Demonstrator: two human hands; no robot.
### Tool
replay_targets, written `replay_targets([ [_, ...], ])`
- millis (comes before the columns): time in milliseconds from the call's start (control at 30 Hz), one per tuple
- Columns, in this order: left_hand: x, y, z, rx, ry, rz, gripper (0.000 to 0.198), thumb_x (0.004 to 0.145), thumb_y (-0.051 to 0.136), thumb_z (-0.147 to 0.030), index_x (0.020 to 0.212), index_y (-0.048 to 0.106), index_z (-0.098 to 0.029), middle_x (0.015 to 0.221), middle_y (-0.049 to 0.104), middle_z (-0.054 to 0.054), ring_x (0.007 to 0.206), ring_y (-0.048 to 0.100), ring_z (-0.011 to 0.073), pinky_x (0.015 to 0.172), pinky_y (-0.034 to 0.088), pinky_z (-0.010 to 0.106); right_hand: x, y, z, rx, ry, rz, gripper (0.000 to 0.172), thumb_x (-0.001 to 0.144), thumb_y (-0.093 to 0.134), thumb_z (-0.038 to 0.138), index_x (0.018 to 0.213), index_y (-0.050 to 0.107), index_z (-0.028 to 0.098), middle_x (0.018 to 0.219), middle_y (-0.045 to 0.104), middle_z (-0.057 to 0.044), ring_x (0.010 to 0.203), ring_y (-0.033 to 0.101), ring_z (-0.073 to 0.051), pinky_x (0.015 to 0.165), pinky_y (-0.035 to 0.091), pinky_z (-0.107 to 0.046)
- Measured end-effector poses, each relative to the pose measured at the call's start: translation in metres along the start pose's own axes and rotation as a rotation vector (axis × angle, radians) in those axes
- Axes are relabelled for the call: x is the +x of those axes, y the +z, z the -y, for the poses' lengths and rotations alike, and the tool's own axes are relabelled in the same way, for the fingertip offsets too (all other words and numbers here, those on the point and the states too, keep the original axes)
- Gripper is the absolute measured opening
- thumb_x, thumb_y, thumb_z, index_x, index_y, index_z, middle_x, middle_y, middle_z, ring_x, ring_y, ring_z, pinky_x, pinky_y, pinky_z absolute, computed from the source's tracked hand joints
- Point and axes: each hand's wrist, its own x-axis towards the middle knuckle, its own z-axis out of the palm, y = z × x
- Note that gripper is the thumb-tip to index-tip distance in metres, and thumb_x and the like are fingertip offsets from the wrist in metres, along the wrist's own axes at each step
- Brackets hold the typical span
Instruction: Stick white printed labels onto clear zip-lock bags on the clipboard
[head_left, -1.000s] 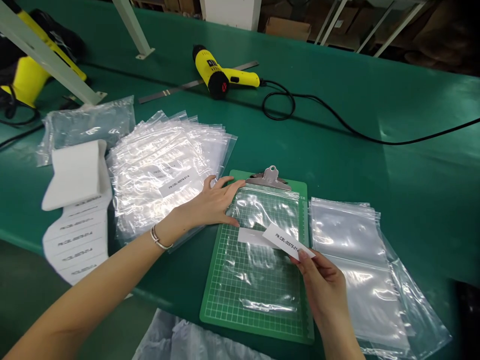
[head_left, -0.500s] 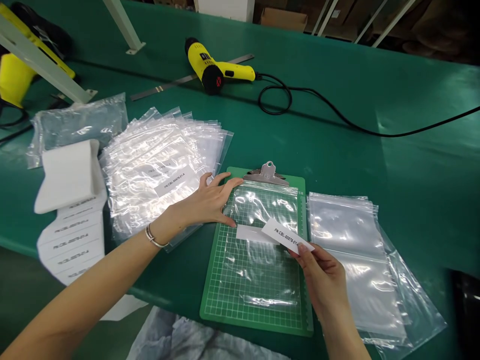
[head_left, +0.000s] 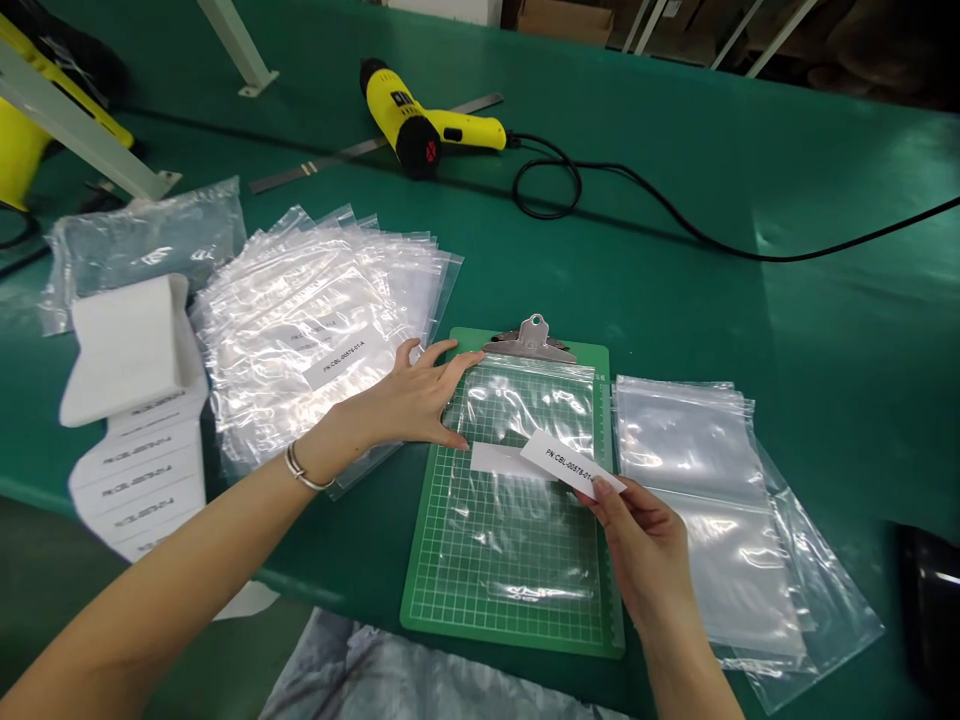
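A clear zip bag (head_left: pixel 517 540) lies flat on a green gridded clipboard (head_left: pixel 427 590), its zip end up by the metal clip (head_left: pixel 534 340). Across the bag's middle sits a white strip (head_left: pixel 499 459). Pinched between the thumb and fingers of my right hand (head_left: pixel 645 540) is a printed white label (head_left: pixel 562 458), tilted and overlapping the strip's right end. Whether the label touches the bag, I cannot tell. My left hand (head_left: pixel 420 395) rests with fingers spread at the bag's upper left edge.
Fanned labelled bags (head_left: pixel 300 290) lie left; more clear bags (head_left: pixel 697 470) lie right. A folded label strip (head_left: pixel 139 470) hangs over the table's front edge. Behind are a yellow heat gun (head_left: pixel 405 115) with a looping black cable (head_left: pixel 660 200), a metal ruler (head_left: pixel 292 177) and white posts (head_left: pixel 236 45).
The whole view has shifted slightly. Both hands, the label and the bag keep nearly the same places relative to one another.
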Motion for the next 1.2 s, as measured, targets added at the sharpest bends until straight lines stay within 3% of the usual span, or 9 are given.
replay_targets([
  [300, 0.001, 0.000, -0.001, 0.060, 0.026, 0.032, 0.115, 0.064, 0.060, -0.070, 0.141, 0.004, -0.008, 0.105, 0.060, 0.018, 0.133, 0.014, 0.0382, 0.101, 0.004, 0.061, 0.000, 0.001, -0.003, 0.043, -0.004, -0.015, 0.023, 0.059, 0.080, 0.038, 0.074, 0.074, 0.023, 0.066, 0.070, 0.001, 0.070, 0.062, -0.013, 0.071, 0.050, -0.023],
  [667, 0.000, 0.005, 0.000, 0.076, 0.048, 0.038, 0.114, 0.068, 0.058, -0.068, 0.141, -0.005, -0.008, 0.116, 0.056, 0.020, 0.134, 0.011, 0.0381, 0.100, 0.001, 0.061, 0.000, 0.004, 0.002, 0.107, -0.002, -0.070, 0.025, 0.051, 0.084, 0.035, 0.068, 0.073, 0.021, 0.069, 0.071, 0.000, 0.064, 0.064, -0.011, 0.065, 0.054, -0.020],
  [833, 0.001, 0.008, 0.002, 0.086, 0.059, 0.041, 0.114, 0.067, 0.056, -0.070, 0.141, -0.006, -0.008, 0.131, 0.043, 0.024, 0.134, 0.010, 0.0382, 0.101, -0.002, 0.060, -0.001, 0.006, 0.006, 0.120, 0.026, -0.089, 0.025, 0.048, 0.085, 0.034, 0.064, 0.072, 0.021, 0.069, 0.072, 0.000, 0.064, 0.065, -0.011, 0.064, 0.055, -0.018],
  [1033, 0.000, 0.001, -0.003, 0.079, 0.036, 0.084, 0.113, 0.069, 0.058, -0.066, 0.141, -0.004, -0.006, 0.127, 0.047, 0.025, 0.135, 0.008, 0.0380, 0.100, 0.000, 0.061, 0.001, 0.009, 0.015, 0.212, 0.098, -0.100, 0.030, 0.040, 0.088, 0.033, 0.059, 0.071, 0.018, 0.069, 0.071, -0.002, 0.071, 0.066, -0.016, 0.072, 0.057, -0.024],
  [1200, 0.000, 0.000, -0.005, 0.069, 0.036, 0.091, 0.113, 0.070, 0.057, -0.066, 0.141, -0.007, -0.006, 0.123, 0.050, 0.024, 0.135, 0.008, 0.0388, 0.100, 0.000, 0.061, 0.000, 0.003, 0.027, 0.332, 0.149, -0.116, 0.032, 0.036, 0.089, 0.031, 0.058, 0.069, 0.017, 0.050, 0.062, 0.002, 0.060, 0.065, -0.015, 0.075, 0.056, -0.030],
])
